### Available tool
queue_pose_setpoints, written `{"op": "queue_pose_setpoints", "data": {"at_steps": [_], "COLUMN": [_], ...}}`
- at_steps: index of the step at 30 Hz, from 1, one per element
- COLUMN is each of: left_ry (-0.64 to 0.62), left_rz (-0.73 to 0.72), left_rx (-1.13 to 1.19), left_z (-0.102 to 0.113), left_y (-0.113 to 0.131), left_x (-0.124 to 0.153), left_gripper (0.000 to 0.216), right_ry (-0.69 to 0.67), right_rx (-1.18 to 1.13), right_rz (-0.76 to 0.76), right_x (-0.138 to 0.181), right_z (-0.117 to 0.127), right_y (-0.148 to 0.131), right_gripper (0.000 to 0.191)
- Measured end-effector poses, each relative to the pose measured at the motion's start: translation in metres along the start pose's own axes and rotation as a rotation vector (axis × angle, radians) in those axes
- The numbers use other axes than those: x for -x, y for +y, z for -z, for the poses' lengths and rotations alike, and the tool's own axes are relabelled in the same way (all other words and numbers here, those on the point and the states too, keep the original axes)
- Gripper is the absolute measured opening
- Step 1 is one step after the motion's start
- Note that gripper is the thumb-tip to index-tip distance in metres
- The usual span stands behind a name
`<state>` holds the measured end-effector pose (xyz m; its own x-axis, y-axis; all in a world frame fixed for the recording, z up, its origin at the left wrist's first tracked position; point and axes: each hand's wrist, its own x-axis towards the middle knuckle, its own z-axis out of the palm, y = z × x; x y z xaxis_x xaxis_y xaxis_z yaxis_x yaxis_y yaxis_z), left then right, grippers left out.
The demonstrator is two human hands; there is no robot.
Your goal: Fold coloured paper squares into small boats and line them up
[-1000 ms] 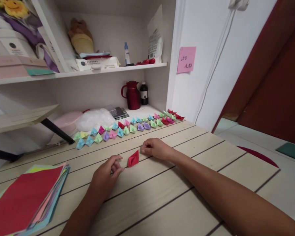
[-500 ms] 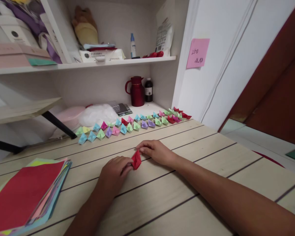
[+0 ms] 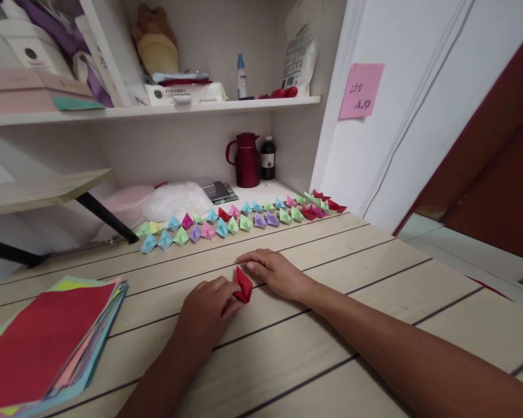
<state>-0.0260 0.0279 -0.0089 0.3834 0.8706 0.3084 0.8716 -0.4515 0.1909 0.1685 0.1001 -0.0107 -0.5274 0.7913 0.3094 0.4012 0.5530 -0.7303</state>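
A small red folded paper boat is on the wooden table, between my two hands. My left hand pinches its left side between thumb and fingers; the fingertips are partly hidden behind the paper. Just beyond the boat, to its right, my right hand lies over the table with its fingers stretched out to the left and nothing in them. Farther back, several paper boats in blue, green, pink, purple and red stand in two uneven rows.
A stack of coloured paper, red sheet on top, lies at the left. Behind the rows are a white plastic bag, a dark red jug and a dark bottle. A black-legged wooden stand is at the back left.
The view has shifted slightly. The red boat has turned a little in my left hand and now shows more of its side. My right hand has stayed close beside it, fingers a bit more extended.
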Motion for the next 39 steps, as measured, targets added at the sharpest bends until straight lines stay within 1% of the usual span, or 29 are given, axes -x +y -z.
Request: {"op": "queue_pose_setpoints", "data": {"at_steps": [3, 7, 13, 19, 25, 32, 36, 39], "left_ry": [0.015, 0.02, 0.026, 0.011, 0.063, 0.079, 0.093, 0.08], "left_rz": [-0.026, -0.05, -0.046, -0.027, -0.046, -0.084, -0.127, -0.138], "left_rx": [0.013, 0.013, 0.007, 0.006, 0.014, -0.014, -0.011, -0.018], "left_z": [-0.001, -0.004, -0.005, -0.005, -0.007, -0.003, -0.003, -0.005], "left_y": [-0.002, -0.005, -0.004, -0.004, -0.006, -0.003, -0.002, -0.003], "left_x": [0.0, 0.001, 0.001, -0.001, -0.003, -0.003, -0.004, -0.004], "left_gripper": [0.011, 0.013, 0.013, 0.015, 0.021, 0.025, 0.027, 0.027], "right_ry": [-0.02, -0.012, -0.019, -0.018, -0.034, -0.02, -0.051, -0.05], "right_rx": [0.021, 0.013, 0.056, 0.076, 0.106, 0.028, -0.022, -0.082], "right_rz": [0.003, -0.02, -0.023, -0.044, -0.053, -0.086, -0.125, -0.158], "right_x": [-0.001, -0.001, -0.005, -0.007, -0.008, -0.01, -0.01, -0.011], "right_z": [-0.002, -0.003, -0.007, -0.011, -0.01, -0.007, -0.005, -0.006], "right_y": [0.0, -0.002, -0.002, -0.001, -0.002, -0.007, -0.007, -0.003], "right_gripper": [0.028, 0.027, 0.026, 0.02, 0.031, 0.028, 0.03, 0.025]}}
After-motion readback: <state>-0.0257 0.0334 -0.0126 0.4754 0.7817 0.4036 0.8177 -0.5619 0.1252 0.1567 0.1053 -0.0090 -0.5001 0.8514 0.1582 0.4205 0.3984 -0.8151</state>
